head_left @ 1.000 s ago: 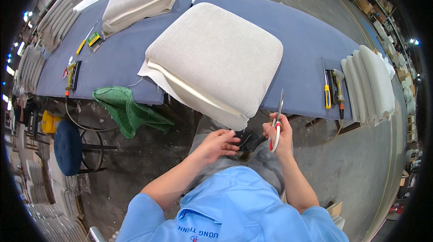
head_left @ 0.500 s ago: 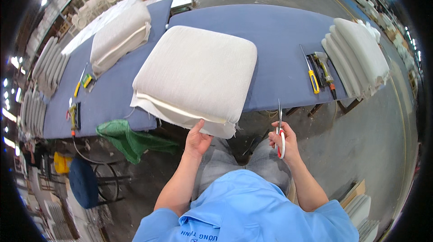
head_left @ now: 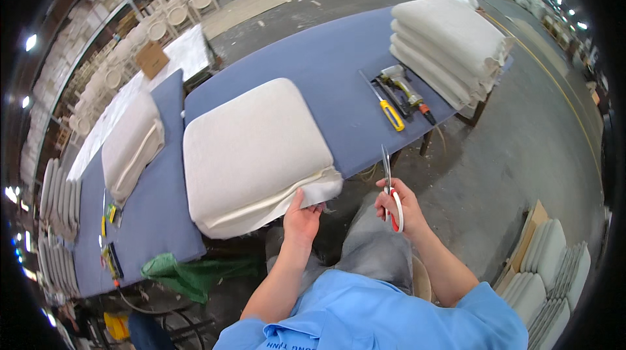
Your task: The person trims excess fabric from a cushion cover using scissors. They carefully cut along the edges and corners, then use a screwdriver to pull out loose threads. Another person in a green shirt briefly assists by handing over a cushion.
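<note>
A cream upholstered seat cushion (head_left: 254, 148) lies at the near edge of the blue-topped table. Loose fabric hangs from its near side. My left hand (head_left: 302, 223) pinches the loose fabric flap (head_left: 323, 190) near the right front corner, thumb on top and fingers beneath. My right hand (head_left: 405, 205), apart from the cushion on its right, is closed around scissors (head_left: 396, 203) with red and white handles. Their blades point up and away from me and touch no fabric. Whether the blades are parted is hard to tell.
On the blue table (head_left: 352, 43) lie a yellow-handled screwdriver (head_left: 391, 115) and a staple gun (head_left: 407, 92). A stack of cushions (head_left: 450, 43) stands at the right end. Another cushion (head_left: 134, 144) sits at left, with a green cloth (head_left: 189, 275) below the table edge. More pads (head_left: 551, 265) are stacked lower right.
The view has swung to the right, so the table and cushions appear further left and tilted. My left hand now grips the flap closer to its right corner. The scissors stay in my right hand.
</note>
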A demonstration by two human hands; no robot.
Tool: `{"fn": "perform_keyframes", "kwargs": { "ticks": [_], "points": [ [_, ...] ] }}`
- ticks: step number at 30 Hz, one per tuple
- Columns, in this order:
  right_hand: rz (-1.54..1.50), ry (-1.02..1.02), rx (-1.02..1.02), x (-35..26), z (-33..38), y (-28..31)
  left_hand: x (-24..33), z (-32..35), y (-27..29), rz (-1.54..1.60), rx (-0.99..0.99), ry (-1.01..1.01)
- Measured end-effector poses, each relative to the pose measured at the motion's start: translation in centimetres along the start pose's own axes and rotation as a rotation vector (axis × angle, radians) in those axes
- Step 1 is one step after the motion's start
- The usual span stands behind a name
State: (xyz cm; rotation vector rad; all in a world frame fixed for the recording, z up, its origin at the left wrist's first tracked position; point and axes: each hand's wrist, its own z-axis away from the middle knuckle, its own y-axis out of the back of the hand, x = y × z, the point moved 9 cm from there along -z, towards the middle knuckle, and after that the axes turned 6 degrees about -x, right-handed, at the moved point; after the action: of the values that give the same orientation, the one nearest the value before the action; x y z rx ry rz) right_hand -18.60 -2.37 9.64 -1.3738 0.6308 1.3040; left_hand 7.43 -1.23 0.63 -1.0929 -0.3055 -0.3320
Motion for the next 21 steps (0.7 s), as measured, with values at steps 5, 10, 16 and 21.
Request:
{"fn": "perform_keyframes", "kwargs": {
  "ticks": [5,10,16,21],
  "points": [
    [-0.192,-0.157,-0.094,3.7,3.7,-0.4,0.2,0.6,-0.2,-0.130,0.102,-0.051],
    [-0.299,-0.380,-0.154,7.7,5.5,-5.5,-2.4,1.5,0.0,-0.252,0.112,0.117],
    [-0.322,-0.467,-0.116,9.9,4.8,-7.1,-5.4,0.2,0.2,-0.287,0.086,0.295],
    [-0.215,-0.498,-0.103,10.6,4.5,-7.7,-5.7,0.2,0.3,-0.377,0.099,0.286]
  ]
}}
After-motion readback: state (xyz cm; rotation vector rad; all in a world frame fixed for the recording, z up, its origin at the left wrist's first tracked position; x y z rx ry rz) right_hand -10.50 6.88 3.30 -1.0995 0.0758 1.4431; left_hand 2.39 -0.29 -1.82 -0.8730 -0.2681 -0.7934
